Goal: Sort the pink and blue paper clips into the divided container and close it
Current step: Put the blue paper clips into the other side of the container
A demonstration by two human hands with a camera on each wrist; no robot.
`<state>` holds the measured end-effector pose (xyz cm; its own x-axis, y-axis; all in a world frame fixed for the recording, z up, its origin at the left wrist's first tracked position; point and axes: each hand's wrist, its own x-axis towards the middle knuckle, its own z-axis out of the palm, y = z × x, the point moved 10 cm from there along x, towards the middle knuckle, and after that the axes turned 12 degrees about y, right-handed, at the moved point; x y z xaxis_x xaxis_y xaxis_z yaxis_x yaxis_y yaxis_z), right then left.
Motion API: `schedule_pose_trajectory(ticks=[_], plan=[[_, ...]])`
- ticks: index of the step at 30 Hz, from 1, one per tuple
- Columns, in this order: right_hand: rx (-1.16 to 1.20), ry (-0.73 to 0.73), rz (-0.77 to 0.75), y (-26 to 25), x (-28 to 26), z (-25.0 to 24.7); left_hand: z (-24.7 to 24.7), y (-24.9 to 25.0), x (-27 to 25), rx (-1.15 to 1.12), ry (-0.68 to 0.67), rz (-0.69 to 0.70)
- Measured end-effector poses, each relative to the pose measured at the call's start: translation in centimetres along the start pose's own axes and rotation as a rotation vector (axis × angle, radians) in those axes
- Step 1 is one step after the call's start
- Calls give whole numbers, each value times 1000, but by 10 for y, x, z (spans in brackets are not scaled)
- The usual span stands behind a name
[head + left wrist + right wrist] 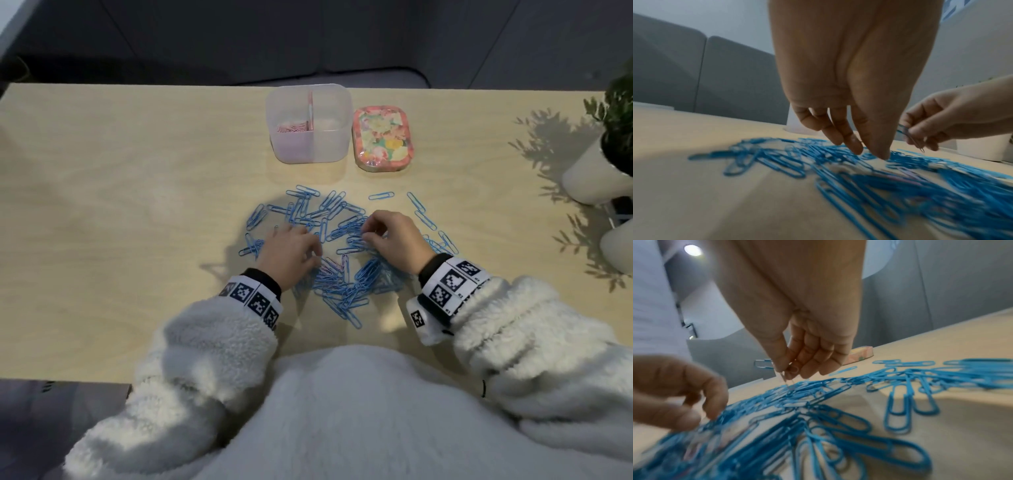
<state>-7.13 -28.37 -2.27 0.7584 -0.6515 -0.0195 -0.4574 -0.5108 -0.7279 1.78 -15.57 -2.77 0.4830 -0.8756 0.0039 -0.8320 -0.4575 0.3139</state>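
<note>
A loose pile of blue paper clips [346, 277] covers the table in front of me, with a few pink clips [334, 265] mixed in near its middle. My left hand [313, 255] hovers over the pile's left side, its fingertips [882, 155] pointing down onto the clips and holding nothing. My right hand [787, 372] pinches one paper clip [913, 138] between thumb and fingers just above the pile; I cannot tell its colour. The clear divided container [337, 144] stands open at the back, with pink clips [294, 128] in its left compartment. Its floral lid [382, 138] lies beside it on the right.
Two white plant pots [596, 174] [618, 246] stand at the table's right edge, with leaves overhanging. Stray blue clips [381, 196] lie between the pile and the lid. Bare wooden table [120, 205] stretches to the left. A grey sofa sits behind the table.
</note>
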Motion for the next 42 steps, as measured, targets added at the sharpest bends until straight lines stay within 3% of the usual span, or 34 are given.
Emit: schedule_pose_trajectory(ticks=[6,11,13,15,16,19,24,30,33,35,38,42], plan=[[494,-45,351,27,-4,3,18,25,-4,14,-74,101],[597,-27,679,41,-15,10,18,23,-2,-65,-96,103],[379,-76,598,36,-16,14,14,18,-1,-139,-89,73],[31,-123,302,17,-13,22,10,8,0,-235,-81,2],[-104,-129,225,11,-14,28,7,3,0,-288,-81,-43],[-307,-100,152,2,-18,38,-2,-10,2,-441,-45,-146],[-300,-133,165,3,-17,44,8,-11,6,-471,-147,-240],[47,-4,197,11,-12,14,16,19,13,-173,-203,-7],[234,-102,297,14,-19,20,19,18,10,-98,-206,39],[145,-169,216,5,-22,31,18,12,7,-93,-180,26],[-249,-248,4,-6,-28,50,18,3,2,-107,-161,-3],[-331,-312,-19,-6,-31,60,18,-3,-5,-115,-174,-15]])
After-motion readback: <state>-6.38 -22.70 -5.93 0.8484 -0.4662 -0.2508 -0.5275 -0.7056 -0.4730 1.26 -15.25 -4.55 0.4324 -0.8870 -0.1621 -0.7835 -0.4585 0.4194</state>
